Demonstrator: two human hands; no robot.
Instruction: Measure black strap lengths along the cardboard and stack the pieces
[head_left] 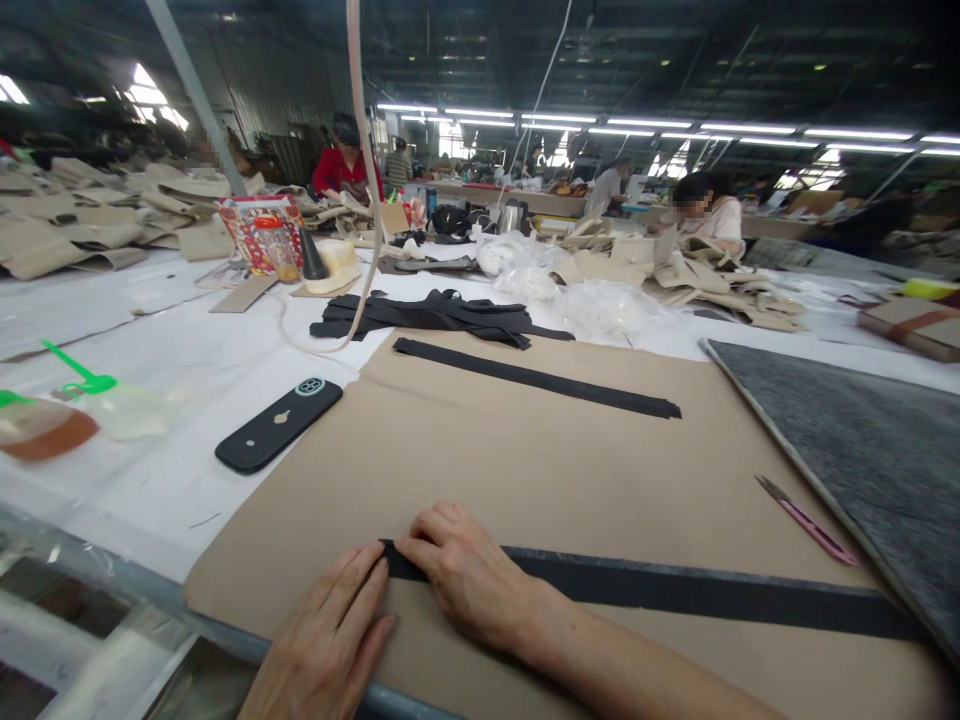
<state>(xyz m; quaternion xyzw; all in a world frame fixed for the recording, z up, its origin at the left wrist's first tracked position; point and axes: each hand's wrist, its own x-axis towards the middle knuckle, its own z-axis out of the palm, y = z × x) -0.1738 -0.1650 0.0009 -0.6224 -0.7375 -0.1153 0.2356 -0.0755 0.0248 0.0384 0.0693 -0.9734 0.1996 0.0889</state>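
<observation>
My left hand (330, 640) lies flat on a tan cardboard panel (525, 460), its fingertips touching the left end of a long black strip (712, 592). My right hand (469, 575) crosses over and presses down on that same end, fingers together and flat. The strip runs to the right along the panel's near edge. A second black strip (536, 378) lies across the panel's far side.
A pile of black strips (435, 316) sits beyond the panel. A black phone (277, 424) lies left of it, a pink knife (806, 520) right, next to a grey felt sheet (862, 450). Drink pouches (45, 425) lie at left. Other people work at far tables.
</observation>
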